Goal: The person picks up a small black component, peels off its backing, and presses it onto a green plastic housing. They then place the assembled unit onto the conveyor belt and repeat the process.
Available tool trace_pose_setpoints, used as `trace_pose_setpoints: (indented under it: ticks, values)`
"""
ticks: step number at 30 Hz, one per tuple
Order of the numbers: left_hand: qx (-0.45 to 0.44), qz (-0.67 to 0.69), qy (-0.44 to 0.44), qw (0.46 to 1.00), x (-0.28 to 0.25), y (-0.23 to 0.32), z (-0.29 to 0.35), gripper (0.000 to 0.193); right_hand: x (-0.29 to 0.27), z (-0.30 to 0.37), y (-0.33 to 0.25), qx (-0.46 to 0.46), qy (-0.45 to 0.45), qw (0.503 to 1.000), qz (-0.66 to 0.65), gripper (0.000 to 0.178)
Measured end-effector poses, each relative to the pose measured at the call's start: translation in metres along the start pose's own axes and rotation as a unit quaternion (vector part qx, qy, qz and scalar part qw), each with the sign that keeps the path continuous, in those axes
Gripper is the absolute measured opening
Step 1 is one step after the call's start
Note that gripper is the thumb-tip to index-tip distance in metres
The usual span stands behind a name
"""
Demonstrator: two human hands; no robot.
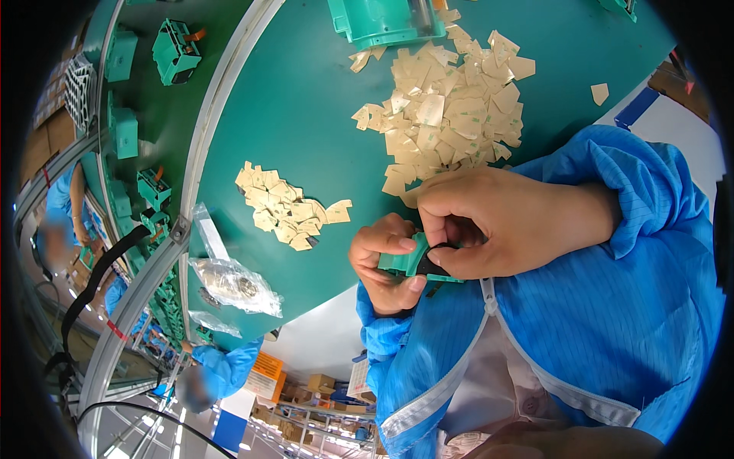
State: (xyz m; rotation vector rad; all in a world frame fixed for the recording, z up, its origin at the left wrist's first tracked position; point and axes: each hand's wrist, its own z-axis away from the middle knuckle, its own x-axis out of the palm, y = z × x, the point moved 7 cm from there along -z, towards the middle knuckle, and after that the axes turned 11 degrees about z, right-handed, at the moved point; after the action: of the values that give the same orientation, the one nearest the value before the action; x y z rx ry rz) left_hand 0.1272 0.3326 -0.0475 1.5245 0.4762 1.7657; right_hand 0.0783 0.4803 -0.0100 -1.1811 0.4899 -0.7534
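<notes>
Blue striped smock cloth [604,329] is worn across the body nearest the camera, its front edged with pale trim. Just beyond it, at the near edge of the tabletop [329,138], a small green plastic part [399,262] is gripped between the thumb and fingers of the left hand [386,264]. The right hand [497,222] is curled over the same part, its thumb and forefinger brought together at a black piece [433,266] set against the green; whether anything is pinched between those fingertips cannot be told, as the contact is hidden.

Close past the right hand, a large heap of cream flat pieces [459,107] is spread on the tabletop, and one single cream piece [599,94] is left well apart from it near the right part of the near edge. A smaller pile of cream pieces [279,206] is laid toward the far edge, and a clear plastic bag [237,287] is placed beside the far edge, near the left corner. Behind the large heap, a green housing [382,21] is partly cut off by the view.

Beyond the metal rail [200,130], green assemblies [176,52] are lined up. Farther off, a co-worker in blue [229,367] is seen.
</notes>
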Motion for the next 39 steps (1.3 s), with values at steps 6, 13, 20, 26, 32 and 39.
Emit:
trace_pose_setpoints:
  ticks: [6, 13, 20, 26, 32, 39]
  values:
    - [0.006, -0.025, 0.0, 1.0, -0.002, 0.002, 0.001, 0.039, 0.001, -0.001, -0.001, -0.005, 0.006, 1.0, 0.011, 0.022]
    - [0.026, -0.063, 0.001, 0.998, 0.004, 0.014, 0.001, 0.039, -0.005, 0.0, -0.005, -0.012, 0.018, 0.999, 0.05, 0.026]
    - [0.067, -0.032, 0.001, 0.997, -0.004, 0.017, -0.005, 0.041, 0.008, -0.004, 0.021, 0.11, -0.099, 0.971, -0.185, 0.028]
    - [0.084, -0.051, 0.003, 0.995, 0.011, 0.037, -0.016, 0.044, 0.01, -0.019, -0.006, 0.022, -0.143, 0.989, 0.041, 0.037]
    - [0.082, -0.172, -0.057, 0.98, 0.026, 0.07, -0.052, 0.057, -0.007, -0.049, -0.023, -0.105, 0.065, 0.985, 0.117, 0.047]
    - [0.086, -0.445, 0.015, 0.891, 0.017, 0.152, -0.118, 0.02, -0.049, -0.077, -0.072, -0.154, 0.107, 0.94, 0.284, 0.027]
